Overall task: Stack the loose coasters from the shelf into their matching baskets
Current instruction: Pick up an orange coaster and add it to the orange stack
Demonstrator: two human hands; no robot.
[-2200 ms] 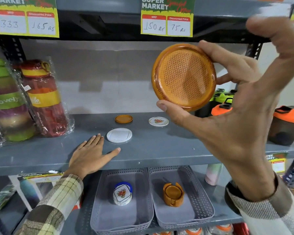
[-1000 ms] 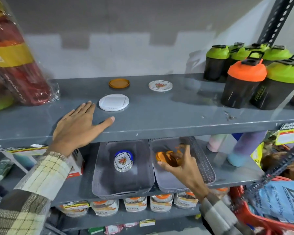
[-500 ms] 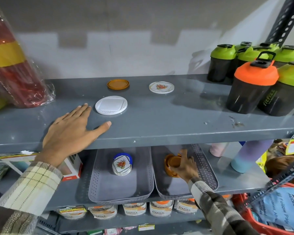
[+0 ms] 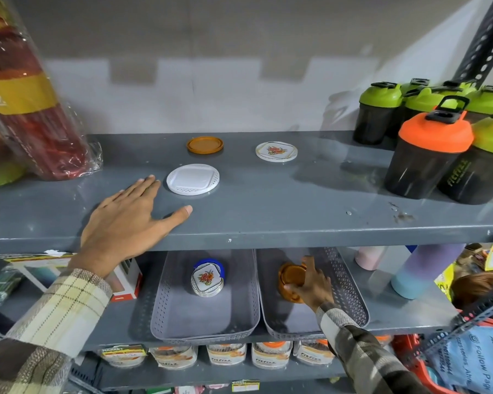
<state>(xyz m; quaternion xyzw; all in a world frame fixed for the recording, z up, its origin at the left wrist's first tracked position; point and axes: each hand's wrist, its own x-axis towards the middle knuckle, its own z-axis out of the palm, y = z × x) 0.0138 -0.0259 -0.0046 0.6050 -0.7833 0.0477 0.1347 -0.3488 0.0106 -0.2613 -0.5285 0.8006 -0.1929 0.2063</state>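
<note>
My left hand (image 4: 125, 217) lies flat, palm down, on the grey upper shelf (image 4: 268, 217), fingers spread and holding nothing, thumb splayed toward 3 o'clock; my plaid sleeve (image 4: 63, 308) trails back toward 7 o'clock. Just past my fingertips, at about 1 o'clock from them, the white perforated coaster (image 4: 193, 179) lies flat, near them but not touching. Farther back on the same shelf sit the loose orange coaster (image 4: 205, 144), at 12 o'clock from the white one, and the flower-printed coaster (image 4: 276, 151), at 2 o'clock from it, well apart from each other. My right hand (image 4: 310, 285) reaches under the shelf into the right grey basket (image 4: 350, 291), wrist coming in from 5 o'clock, fingers curled around the orange coaster stack (image 4: 289, 277): thumb at the stack's lower edge, fingertips over its right side. The stack sits toward the back of that basket, at 10 o'clock from my palm. In the left grey basket (image 4: 182, 314), just beside the right one, the flower-printed coaster stack (image 4: 207, 280) stands in its blue holder (image 4: 211, 264), well apart from my fingers.
</note>
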